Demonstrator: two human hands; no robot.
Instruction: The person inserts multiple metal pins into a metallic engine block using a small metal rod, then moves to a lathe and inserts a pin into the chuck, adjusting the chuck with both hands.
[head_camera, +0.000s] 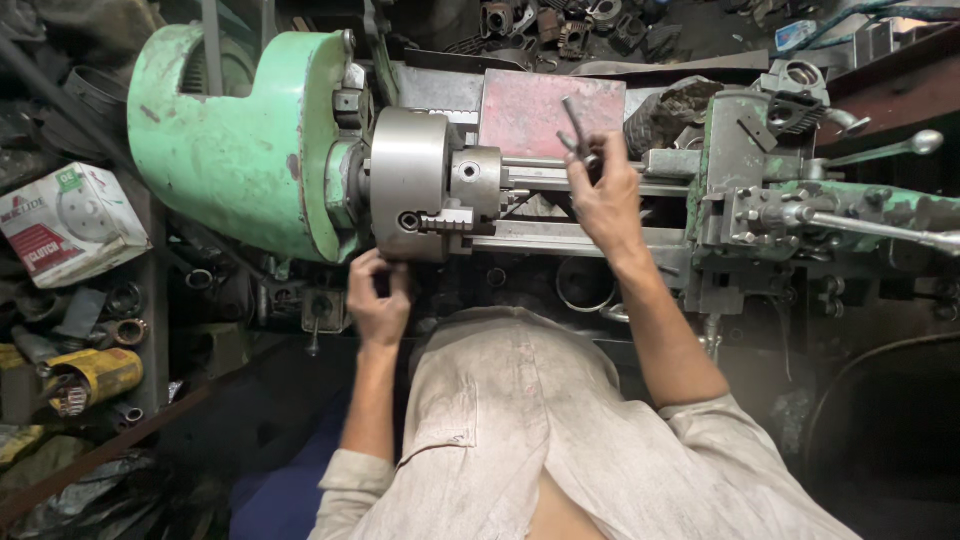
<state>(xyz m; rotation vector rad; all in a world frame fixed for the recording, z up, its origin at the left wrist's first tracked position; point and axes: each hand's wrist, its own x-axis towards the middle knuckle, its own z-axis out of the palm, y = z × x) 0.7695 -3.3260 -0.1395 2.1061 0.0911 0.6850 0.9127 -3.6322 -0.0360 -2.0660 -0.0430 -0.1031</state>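
The left hand grips the lower rim of the steel chuck on the green lathe. The right hand, closed around a T-shaped key, hovers above the bed, right of the chuck

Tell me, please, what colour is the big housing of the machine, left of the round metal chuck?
The housing is pale green with worn patches, seen best in the head view.

Dressed in a pale beige, grease-smudged button shirt, placket down the middle, one chest pocket. Sleeves rolled above the elbows, forearms bare. Left hand and right hand ungloved, no rings or watch visible. Dark blue trousers below.
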